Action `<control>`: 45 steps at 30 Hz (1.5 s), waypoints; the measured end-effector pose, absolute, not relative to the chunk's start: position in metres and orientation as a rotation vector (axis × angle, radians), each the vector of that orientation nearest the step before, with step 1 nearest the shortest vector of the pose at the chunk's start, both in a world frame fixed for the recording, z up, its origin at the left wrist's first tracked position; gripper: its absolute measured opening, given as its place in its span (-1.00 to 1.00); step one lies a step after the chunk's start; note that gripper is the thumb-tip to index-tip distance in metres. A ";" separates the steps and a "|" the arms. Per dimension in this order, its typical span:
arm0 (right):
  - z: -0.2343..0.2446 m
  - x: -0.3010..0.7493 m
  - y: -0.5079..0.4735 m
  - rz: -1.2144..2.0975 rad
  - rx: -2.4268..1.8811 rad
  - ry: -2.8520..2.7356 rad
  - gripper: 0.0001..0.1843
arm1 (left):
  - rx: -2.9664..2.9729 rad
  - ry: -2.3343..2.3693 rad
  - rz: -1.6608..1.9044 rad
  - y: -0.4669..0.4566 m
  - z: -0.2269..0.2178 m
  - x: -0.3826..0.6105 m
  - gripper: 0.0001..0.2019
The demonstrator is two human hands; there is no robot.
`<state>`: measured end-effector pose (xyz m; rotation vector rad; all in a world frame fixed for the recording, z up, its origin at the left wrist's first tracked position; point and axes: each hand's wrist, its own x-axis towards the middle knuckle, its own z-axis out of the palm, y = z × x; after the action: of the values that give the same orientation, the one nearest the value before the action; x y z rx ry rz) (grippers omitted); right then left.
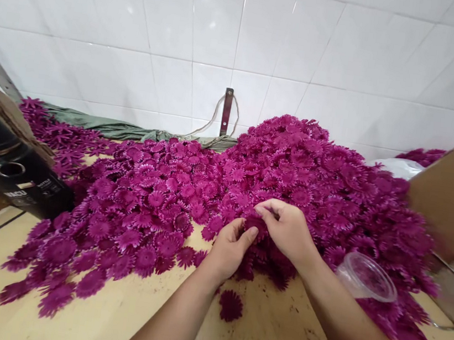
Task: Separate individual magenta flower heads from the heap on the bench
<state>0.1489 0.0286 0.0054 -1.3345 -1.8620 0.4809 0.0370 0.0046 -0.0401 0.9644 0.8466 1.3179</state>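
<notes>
At frame center, the left hand and right hand are pinching one magenta fabric flower, fingers closed around it, at the flower pile's edge.

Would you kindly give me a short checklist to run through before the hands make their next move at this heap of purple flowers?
1. Both hands in view: left hand and right hand meet at the front of the pile. Ok.
2. One single flower gripped: the fingers close on purple petals, but one or several is hidden. Cannot tell.
3. Plastic cup out of the way: it lies tilted on the flowers, close beside the right forearm, and might get knocked. Not ok.
4. Loose flower safe: it lies alone near the front edge, fully on the table. Ok.
5. Bare table in front of the pile to work on. Ok.
</notes>
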 end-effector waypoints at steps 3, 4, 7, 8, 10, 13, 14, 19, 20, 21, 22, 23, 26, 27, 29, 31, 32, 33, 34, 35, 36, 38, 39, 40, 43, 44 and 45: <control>0.009 0.153 0.047 0.328 -1.363 -1.757 -0.84 | 0.983 0.813 1.345 0.004 -0.039 0.037 -0.65; 0.011 0.156 0.054 0.253 -1.381 -1.717 -0.84 | 0.984 0.826 1.353 0.004 -0.039 0.037 -0.66; 0.019 0.164 0.068 0.089 -1.437 -1.634 -0.83 | 0.998 0.938 1.362 0.004 -0.042 0.035 -0.65; 0.022 0.166 0.069 0.078 -1.431 -1.648 -0.79 | 0.998 0.976 1.366 0.004 -0.043 0.035 -0.61; 0.027 0.167 0.063 0.107 -1.369 -1.752 -0.66 | 0.979 1.019 1.371 0.004 -0.045 0.034 -0.54; 0.029 0.161 0.038 0.403 -1.261 -2.042 -0.64 | 0.934 0.993 1.358 0.005 -0.045 0.034 -0.50; 0.029 0.159 0.030 0.567 -1.237 -2.125 -0.68 | 0.917 0.978 1.348 0.005 -0.045 0.034 -0.50; 0.017 0.155 0.016 0.868 -1.273 -2.074 -0.87 | 0.908 0.928 1.318 0.004 -0.044 0.034 -0.52; 0.015 0.156 0.018 0.835 -1.282 -2.037 -0.88 | 0.938 0.927 1.323 0.003 -0.044 0.035 -0.53; 0.013 0.157 0.021 0.803 -1.283 -2.005 -0.85 | 0.976 0.931 1.329 0.003 -0.043 0.035 -0.55; 0.011 0.158 0.024 0.777 -1.281 -1.972 -0.80 | 1.015 0.940 1.335 0.002 -0.043 0.035 -0.58; 0.010 0.159 0.027 0.753 -1.282 -1.932 -0.75 | 1.051 0.951 1.339 0.002 -0.042 0.036 -0.60; 0.008 0.162 0.037 0.740 -1.289 -1.733 -0.70 | 1.124 0.963 1.327 -0.001 -0.039 0.036 -0.66; 0.009 0.163 0.040 0.762 -1.287 -1.640 -0.72 | 1.137 0.953 1.318 -0.002 -0.038 0.035 -0.68; 0.012 0.167 0.048 0.809 -1.264 -1.449 -0.72 | 1.135 0.922 1.317 -0.003 -0.037 0.035 -0.73; 0.016 0.171 0.053 0.841 -1.225 -1.318 -0.66 | 1.085 0.901 1.342 -0.003 -0.037 0.034 -0.74; 0.018 0.173 0.054 0.853 -1.212 -1.296 -0.63 | 1.048 0.897 1.358 -0.003 -0.037 0.034 -0.73; 0.019 0.174 0.054 0.870 -1.206 -1.300 -0.62 | 1.011 0.895 1.368 -0.002 -0.037 0.034 -0.72; 0.020 0.175 0.053 0.889 -1.209 -1.323 -0.63 | 0.978 0.892 1.373 -0.002 -0.038 0.034 -0.72; 0.020 0.175 0.052 0.906 -1.217 -1.357 -0.64 | 0.953 0.888 1.374 -0.001 -0.038 0.035 -0.72; 0.019 0.175 0.050 0.915 -1.231 -1.392 -0.65 | 0.935 0.886 1.379 -0.001 -0.039 0.035 -0.72; 0.018 0.173 0.047 0.903 -1.271 -1.450 -0.63 | 0.907 0.882 1.396 0.000 -0.039 0.035 -0.73; 0.017 0.172 0.046 0.888 -1.293 -1.469 -0.61 | 0.895 0.883 1.409 0.000 -0.039 0.035 -0.74; 0.016 0.171 0.046 0.873 -1.314 -1.476 -0.58 | 0.883 0.887 1.423 0.000 -0.038 0.034 -0.75; 0.015 0.168 0.044 0.862 -1.351 -1.493 -0.51 | 0.863 0.896 1.456 -0.001 -0.036 0.032 -0.77; 0.015 0.166 0.043 0.870 -1.350 -1.522 -0.49 | 0.870 0.888 1.459 -0.002 -0.035 0.031 -0.76; 0.014 0.164 0.041 0.887 -1.345 -1.573 -0.48 | 0.883 0.873 1.454 -0.002 -0.034 0.030 -0.71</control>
<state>0.1639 0.0412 0.0142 -1.3448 -1.5730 0.8873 0.0304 -0.0020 -0.0342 0.8831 0.8733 1.4538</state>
